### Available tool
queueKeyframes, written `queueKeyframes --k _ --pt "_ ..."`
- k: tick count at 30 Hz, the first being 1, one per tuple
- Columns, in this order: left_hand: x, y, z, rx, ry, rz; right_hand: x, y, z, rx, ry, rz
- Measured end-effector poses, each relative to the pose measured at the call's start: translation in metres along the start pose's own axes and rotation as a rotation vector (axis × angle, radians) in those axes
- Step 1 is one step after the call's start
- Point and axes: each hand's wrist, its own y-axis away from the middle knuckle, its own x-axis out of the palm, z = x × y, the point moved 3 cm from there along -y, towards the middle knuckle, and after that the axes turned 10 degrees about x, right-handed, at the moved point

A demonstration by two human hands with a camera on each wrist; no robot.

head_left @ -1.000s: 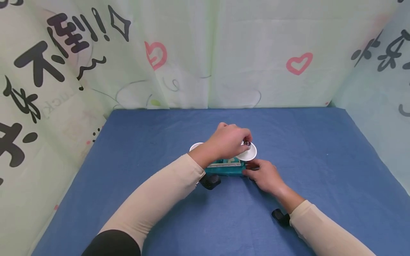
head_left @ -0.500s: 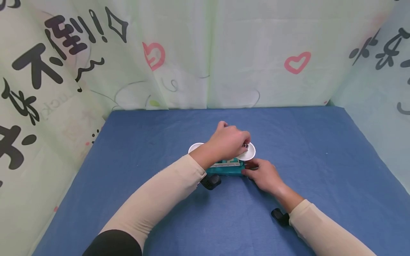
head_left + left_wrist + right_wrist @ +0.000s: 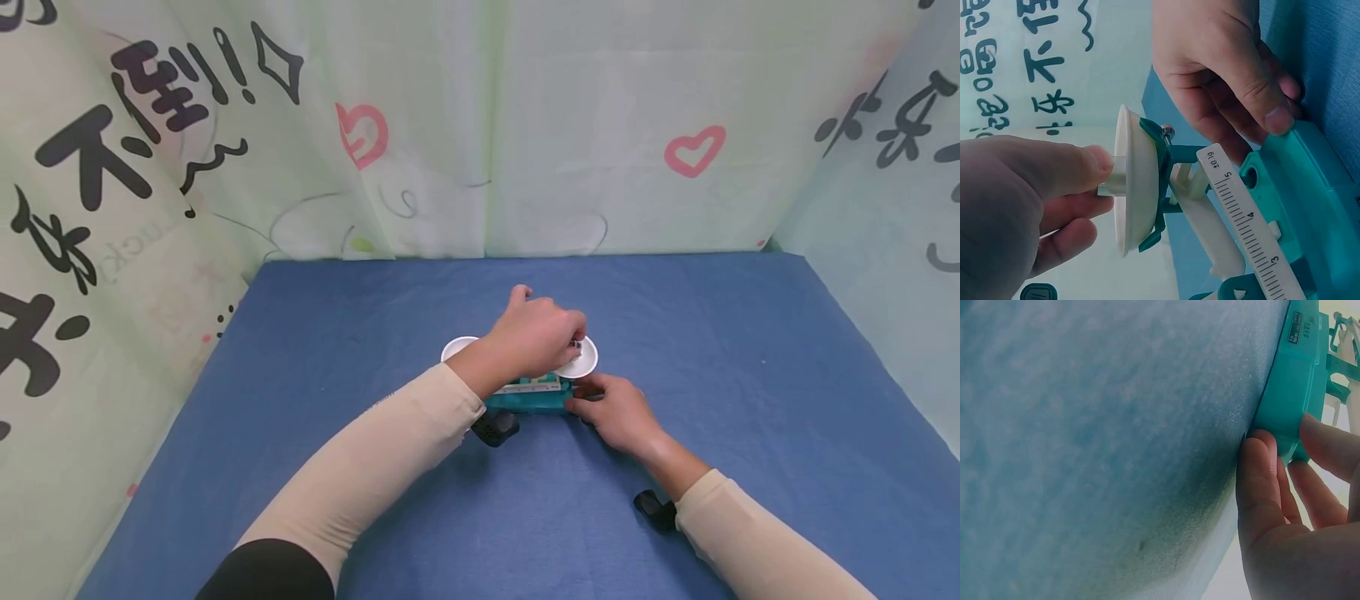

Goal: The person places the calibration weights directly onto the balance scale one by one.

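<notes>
A teal balance scale stands in the middle of the table, its ruler beam marked in black. My left hand reaches across it and pinches a small silvery metal weight between thumb and fingers. In the left wrist view the weight is at the inner face of the white right pan; whether it bears on the pan I cannot tell. My right hand grips the right end of the scale's base, thumb on one side and fingers at the other. My left forearm partly covers the left pan.
Blue cloth covers the table. Printed pale curtains hang behind it and at both sides. A black wrist camera sits under my left wrist close to the scale's front, and another is beside my right wrist.
My left hand has lowered the weight slightly into the right pan and shifted a touch left in the head view. The right hand keeps its grip on the base.
</notes>
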Motion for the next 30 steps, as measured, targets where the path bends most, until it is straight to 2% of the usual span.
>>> queueKeyframes --k 9,19,25,30 --pt "-0.001 0.001 -0.002 0.0 -0.002 0.013 0.001 -0.002 0.001 -0.004 0.002 -0.007" --pt "-0.004 0.003 0.0 0.004 0.053 -0.023 -0.001 0.001 0.001 0.017 -0.048 0.032" --pt "-0.008 0.008 0.005 -0.004 0.078 -0.043 -0.012 0.003 0.003 0.016 -0.073 0.043" --pt "-0.012 0.02 0.01 -0.034 0.089 -0.061 -0.025 0.005 0.006 0.024 -0.077 0.073"
